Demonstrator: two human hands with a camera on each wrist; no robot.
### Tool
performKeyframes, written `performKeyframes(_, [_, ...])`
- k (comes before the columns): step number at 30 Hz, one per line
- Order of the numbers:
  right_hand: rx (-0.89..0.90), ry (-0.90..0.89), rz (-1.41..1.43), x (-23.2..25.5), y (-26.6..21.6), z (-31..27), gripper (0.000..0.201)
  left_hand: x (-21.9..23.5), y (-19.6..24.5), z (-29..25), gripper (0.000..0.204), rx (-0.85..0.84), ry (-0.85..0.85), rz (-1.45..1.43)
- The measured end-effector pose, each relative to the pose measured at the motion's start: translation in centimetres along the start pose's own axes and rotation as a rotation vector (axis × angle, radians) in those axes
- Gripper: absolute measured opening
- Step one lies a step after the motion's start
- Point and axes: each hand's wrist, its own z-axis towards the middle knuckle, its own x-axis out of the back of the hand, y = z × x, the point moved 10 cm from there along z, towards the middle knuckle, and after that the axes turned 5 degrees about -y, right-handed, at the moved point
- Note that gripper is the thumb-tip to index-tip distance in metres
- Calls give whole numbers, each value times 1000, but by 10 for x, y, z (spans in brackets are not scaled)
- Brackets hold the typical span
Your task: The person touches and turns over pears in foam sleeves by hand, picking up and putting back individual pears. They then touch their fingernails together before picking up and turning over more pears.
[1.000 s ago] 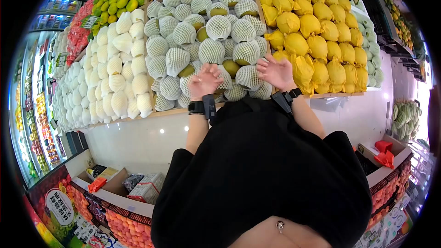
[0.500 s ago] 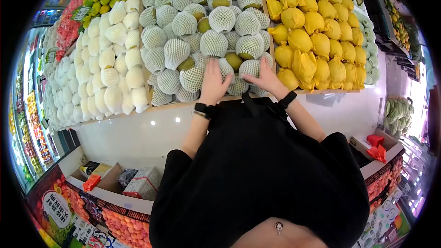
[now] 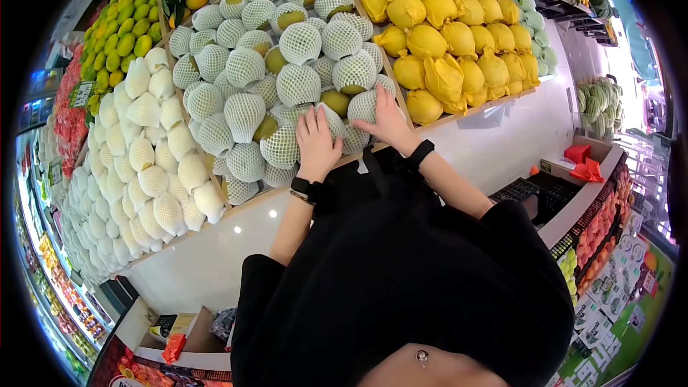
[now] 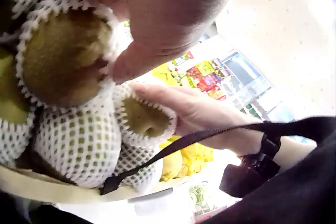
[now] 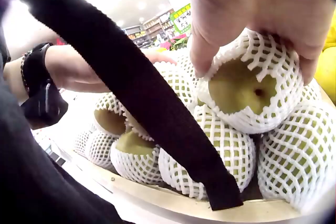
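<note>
My left hand (image 3: 317, 147) lies over the front rows of pears in white foam nets, its fingers nearly straight and thumb apart. In the left wrist view its thumb touches the edge of a brownish netted pear (image 4: 63, 58). To the right, my right hand (image 3: 394, 123) spans another netted pear (image 5: 241, 87), thumb on one side and fingers on the other. That pear's bare yellow-green end shows through the opening of its net. Both pears sit among others in the display.
White netted fruit (image 3: 154, 179) fills the left section, and yellow-wrapped fruit (image 3: 441, 50) the right. A wooden edge (image 5: 157, 195) runs along the front. A black strap (image 5: 121, 71) hangs across both wrist views. Boxes with red ribbon (image 3: 588, 170) stand low at right.
Both hands were raised with bent fingers above the front pears; they have come down onto them. The head view has turned, tilting the display and shifting it left.
</note>
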Motion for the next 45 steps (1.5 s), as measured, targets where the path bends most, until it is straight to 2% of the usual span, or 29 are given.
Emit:
performKeyframes(2, [18, 2, -80, 6, 0, 0, 104, 6, 1, 10, 65, -7, -15, 71])
performKeyframes(5, [106, 61, -89, 19, 1, 5, 100, 38, 24, 47, 59, -156, -38, -124])
performKeyframes(6, [58, 39, -2, 21, 11, 13, 96, 39, 28, 59, 58, -179, 13, -138])
performKeyframes(9, [-85, -4, 182, 34, 31, 53, 91, 12, 30, 91, 60, -119, -56, -165])
performKeyframes(10, [-66, 11, 162, 39, 31, 70, 88, -4, 29, 97, 64, -24, -220, -160])
performKeyframes(11, [-96, -91, 196, 32, 36, 84, 89, -8, 27, 101, 65, 74, -260, -169])
performKeyframes(13, [-169, -292, 271, 18, 42, 103, 92, -9, 18, 105, 62, 156, -190, -298])
performKeyframes(14, [-129, -205, 265, 15, 47, 109, 100, -9, 16, 105, 60, 141, -140, -308])
performKeyframes(16, [-149, -222, 298, 16, 42, 108, 105, -7, 16, 101, 58, 112, -56, -332])
performKeyframes(19, [-161, -233, 372, 12, 43, 103, 109, -19, -1, 103, 53, 224, -35, -424])
performKeyframes(21, [-163, -271, 425, 15, 38, 98, 109, -29, -18, 111, 38, 203, 16, -493])
performKeyframes(23, [-161, -203, 473, 5, 49, 102, 109, -46, -41, 120, 29, 190, 56, -687])
performKeyframes(24, [-199, -215, 499, 6, 48, 100, 108, -44, -42, 120, 27, 257, 13, -725])
performKeyframes(25, [-184, -149, 551, 3, 50, 102, 105, -45, -42, 116, 25, 332, -31, -765])
performKeyframes(27, [-184, -263, 601, -16, 62, 113, 101, -44, -38, 113, 23, 335, 18, -852])
performKeyframes(29, [-140, -391, 876, -16, 53, 107, 97, -41, -28, 112, 22, 281, 131, -969])
performKeyframes(30, [-114, -460, 1013, -11, 42, 103, 95, -43, -28, 114, 22, 225, 192, -931])
performKeyframes(31, [-304, -450, 934, -1, 51, 93, 87, -47, -29, 113, 23, 185, 249, -939])
performKeyframes(33, [-377, -436, 989, -3, 62, 87, 77, -27, -4, 110, 29, 227, 271, -790])
performKeyframes(35, [-318, -482, 1224, -5, 60, 84, 73, -9, 19, 109, 36, 221, 304, -781])
performKeyframes(36, [-275, -476, 1295, 3, 52, 82, 64, -5, 24, 108, 40, 221, 310, -791])
performKeyframes(37, [-197, -574, 1495, 10, 35, 77, 52, -2, 28, 106, 45, 220, 312, -802])
performKeyframes(40, [-189, -567, 1627, 17, 27, 71, 37, 7, 43, 102, 55, 188, 329, -978])
performKeyframes(43, [-139, -594, 1680, 26, 7, 64, 34, 55, 54, 85, 63, 185, 605, -424])
performKeyframes(44, [-123, -598, 1682, 27, 3, 63, 36, 42, 39, 88, 71, 298, 509, -490])
performKeyframes(45, [-107, -603, 1681, 34, -8, 59, 39, 31, 34, 86, 73, 372, 414, -780])
